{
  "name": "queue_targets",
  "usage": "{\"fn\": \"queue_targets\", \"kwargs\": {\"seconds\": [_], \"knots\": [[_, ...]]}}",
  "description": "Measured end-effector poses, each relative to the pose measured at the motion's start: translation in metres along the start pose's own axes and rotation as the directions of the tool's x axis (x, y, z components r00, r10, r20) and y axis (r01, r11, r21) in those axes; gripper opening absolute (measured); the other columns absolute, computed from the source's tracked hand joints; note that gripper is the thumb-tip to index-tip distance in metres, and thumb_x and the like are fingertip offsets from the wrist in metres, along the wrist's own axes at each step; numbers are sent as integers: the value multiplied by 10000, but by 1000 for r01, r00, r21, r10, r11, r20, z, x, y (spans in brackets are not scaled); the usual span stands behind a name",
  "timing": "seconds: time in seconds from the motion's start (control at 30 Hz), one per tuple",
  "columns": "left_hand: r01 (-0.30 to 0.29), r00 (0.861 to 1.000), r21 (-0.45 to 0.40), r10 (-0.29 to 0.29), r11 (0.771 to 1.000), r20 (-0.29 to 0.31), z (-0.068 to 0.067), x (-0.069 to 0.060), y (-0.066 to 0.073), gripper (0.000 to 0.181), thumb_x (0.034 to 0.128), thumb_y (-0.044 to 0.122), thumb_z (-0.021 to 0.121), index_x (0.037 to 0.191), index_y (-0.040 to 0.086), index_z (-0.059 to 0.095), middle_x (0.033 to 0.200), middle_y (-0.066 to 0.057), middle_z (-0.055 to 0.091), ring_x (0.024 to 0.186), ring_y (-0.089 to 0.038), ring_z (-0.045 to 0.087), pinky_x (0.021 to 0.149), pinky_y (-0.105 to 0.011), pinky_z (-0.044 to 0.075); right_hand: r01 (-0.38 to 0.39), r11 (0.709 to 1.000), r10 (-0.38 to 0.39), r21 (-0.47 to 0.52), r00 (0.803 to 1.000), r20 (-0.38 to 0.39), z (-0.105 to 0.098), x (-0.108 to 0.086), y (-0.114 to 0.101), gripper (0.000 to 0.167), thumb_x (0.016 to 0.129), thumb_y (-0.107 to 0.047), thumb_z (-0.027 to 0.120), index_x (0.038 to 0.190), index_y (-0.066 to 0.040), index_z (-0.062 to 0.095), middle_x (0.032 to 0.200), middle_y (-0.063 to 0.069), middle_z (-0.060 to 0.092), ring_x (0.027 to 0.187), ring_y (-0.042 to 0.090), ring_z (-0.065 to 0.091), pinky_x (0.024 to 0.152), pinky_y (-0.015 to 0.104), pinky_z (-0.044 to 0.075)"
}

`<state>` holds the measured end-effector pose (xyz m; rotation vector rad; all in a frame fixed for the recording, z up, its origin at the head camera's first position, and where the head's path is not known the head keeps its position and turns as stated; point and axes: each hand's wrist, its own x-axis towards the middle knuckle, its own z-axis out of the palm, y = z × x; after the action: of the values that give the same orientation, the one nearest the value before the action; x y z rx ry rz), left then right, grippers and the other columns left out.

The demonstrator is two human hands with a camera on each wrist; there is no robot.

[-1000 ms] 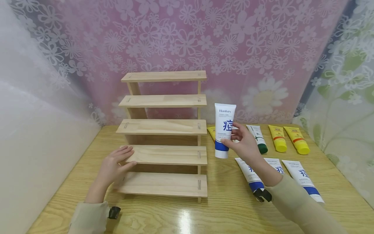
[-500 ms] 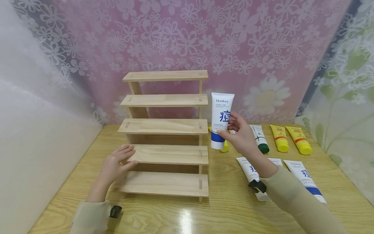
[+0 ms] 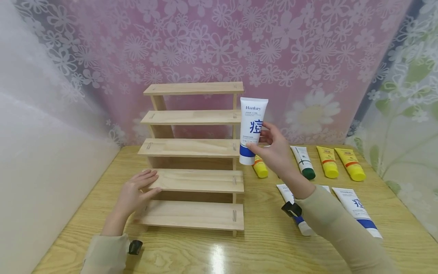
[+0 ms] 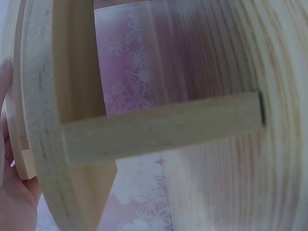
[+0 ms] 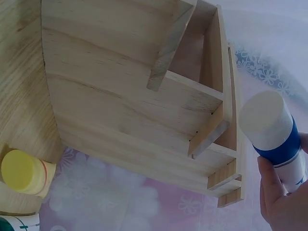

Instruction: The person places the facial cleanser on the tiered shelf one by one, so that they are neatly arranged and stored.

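A white tube with a blue band and a white cap (image 3: 252,127) is held upright in the air by my right hand (image 3: 275,150), thumb in front and fingers behind. It hangs just off the right end of the stepped wooden shelf (image 3: 191,179), in front of the upper steps. In the right wrist view the tube's cap (image 5: 263,115) points toward the camera beside the shelf's side panel. My left hand (image 3: 133,194) rests on the left end of the second step from the bottom. The left wrist view shows fingers (image 4: 6,77) at the shelf's edge.
On the table (image 3: 267,243) at right lie a white tube with a green cap (image 3: 303,161), yellow tubes (image 3: 349,163) and more blue-banded white tubes (image 3: 357,211). A yellow tube (image 3: 261,167) lies close to the shelf's right side. A flowered curtain (image 3: 205,45) hangs behind.
My right hand has raised the white tube and brought it left, toward the shelf's upper steps. The left hand stays on its step.
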<state>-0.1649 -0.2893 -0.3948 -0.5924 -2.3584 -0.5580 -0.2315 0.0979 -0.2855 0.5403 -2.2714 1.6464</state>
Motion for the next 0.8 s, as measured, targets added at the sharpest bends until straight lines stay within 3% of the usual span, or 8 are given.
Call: {"fn": "queue_targets", "kwargs": {"seconds": [0.3,0.8], "knots": [[8,1000,3,-8,1000,3,0,0,1,446,601,138,788,998,-20,661,1082,-124,611,1047,-320,527,879,-444,411,50,998,-50,-23,999,-12,8,13,-7,661,749,-108,711,1311,-52,367,1095,132,557,894,235,541,786,371,495],[20,1000,-2,-20,1000,11,-3,2,3,433,635,169,774,1003,-25,656,1082,-125,611,1053,-319,521,901,-421,405,159,984,-162,-76,986,-29,27,41,-26,641,733,-115,726,1285,-84,402,1076,104,569,866,200,554,735,345,526]]}}
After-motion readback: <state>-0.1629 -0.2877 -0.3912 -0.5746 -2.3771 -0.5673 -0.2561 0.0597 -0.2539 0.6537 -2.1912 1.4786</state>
